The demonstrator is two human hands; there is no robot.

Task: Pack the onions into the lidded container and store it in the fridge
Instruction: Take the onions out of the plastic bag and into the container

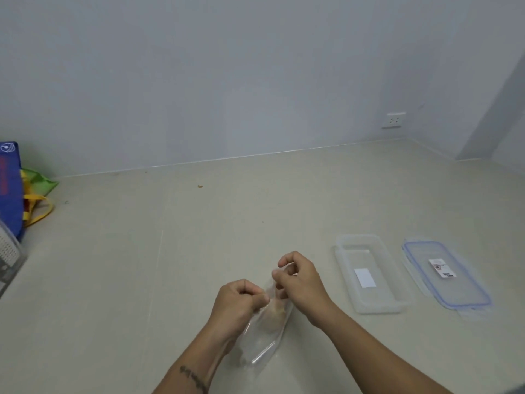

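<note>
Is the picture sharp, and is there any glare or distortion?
Head view: soft overall; the clear bag between left hand and right hand shows a bright glare streak; its contents are hazy; the counter's back edge bows from the wide lens.

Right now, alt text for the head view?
Both hands, left and right, pinch the top of a clear plastic bag on a beige counter. At right, an empty open container lies beside its blue-rimmed lid.

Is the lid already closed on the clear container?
No, the blue-rimmed lid lies flat on the counter beside the open, empty container, to its right.
</note>
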